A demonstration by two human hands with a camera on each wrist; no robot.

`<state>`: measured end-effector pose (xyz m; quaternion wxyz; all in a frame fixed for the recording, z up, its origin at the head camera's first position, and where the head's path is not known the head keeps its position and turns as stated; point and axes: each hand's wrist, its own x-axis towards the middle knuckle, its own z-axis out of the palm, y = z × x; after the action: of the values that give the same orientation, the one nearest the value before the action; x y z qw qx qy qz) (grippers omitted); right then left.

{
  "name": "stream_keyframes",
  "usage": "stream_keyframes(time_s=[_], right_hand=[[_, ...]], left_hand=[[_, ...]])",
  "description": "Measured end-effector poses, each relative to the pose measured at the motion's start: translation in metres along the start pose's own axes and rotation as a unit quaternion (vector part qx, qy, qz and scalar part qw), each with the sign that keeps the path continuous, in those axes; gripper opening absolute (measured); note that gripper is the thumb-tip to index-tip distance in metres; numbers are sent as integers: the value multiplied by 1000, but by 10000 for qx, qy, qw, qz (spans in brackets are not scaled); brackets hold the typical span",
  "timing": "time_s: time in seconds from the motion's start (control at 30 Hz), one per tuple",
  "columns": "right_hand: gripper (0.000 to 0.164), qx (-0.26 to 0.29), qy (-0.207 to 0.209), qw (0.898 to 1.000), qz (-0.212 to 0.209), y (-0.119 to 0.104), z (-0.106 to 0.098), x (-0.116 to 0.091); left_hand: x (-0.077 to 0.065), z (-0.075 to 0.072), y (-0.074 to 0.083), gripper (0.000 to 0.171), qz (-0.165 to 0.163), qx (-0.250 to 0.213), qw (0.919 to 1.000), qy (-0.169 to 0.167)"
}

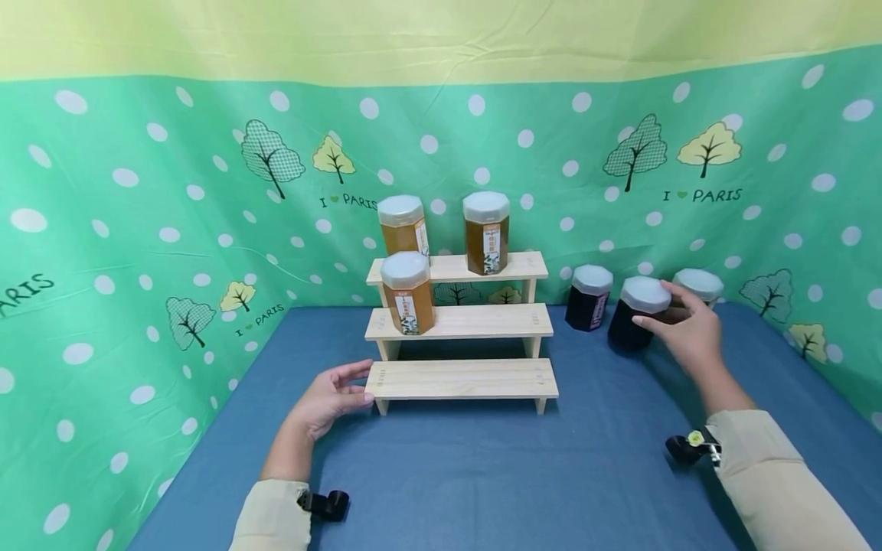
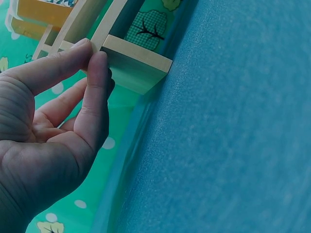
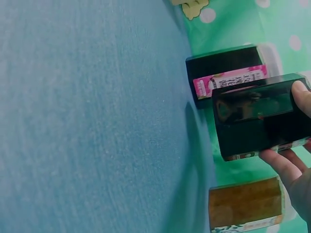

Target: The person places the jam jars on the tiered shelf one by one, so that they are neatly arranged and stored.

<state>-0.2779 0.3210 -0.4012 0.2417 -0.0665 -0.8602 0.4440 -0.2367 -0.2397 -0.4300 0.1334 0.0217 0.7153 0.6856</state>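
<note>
At the left end of the wooden rack (image 1: 496, 322), the left hand (image 1: 329, 402) pinches the bottom shelf (image 1: 462, 378); a jerk there could topple the three amber jars (image 1: 408, 295) above. On the bench (image 1: 482, 474) right of the rack stands a dark jar (image 1: 587, 303), at risk from a sideways swing. Just beside it, the right hand (image 1: 685, 333) grips a second dark jar (image 1: 628, 327); smooth sides might let it slip against the rightmost jar (image 1: 700, 284).
</note>
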Motion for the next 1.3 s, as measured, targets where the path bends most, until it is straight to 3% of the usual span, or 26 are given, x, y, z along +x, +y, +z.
stream_keyframes(time_s=[0.3,0.87,1.3], right_hand=[[79,58,-63,9997,-229,-7,-7,-11],[79,297,-179,9994,-34,-23,-12,-30],[77,436,-242,9987,-140,-39,-16,-40]], left_hand=[[0,0,-1,73,-3,47,10000,5],[1,0,-3,72,11,99,9999,57],[0,0,-3,72,12,114,9999,93]])
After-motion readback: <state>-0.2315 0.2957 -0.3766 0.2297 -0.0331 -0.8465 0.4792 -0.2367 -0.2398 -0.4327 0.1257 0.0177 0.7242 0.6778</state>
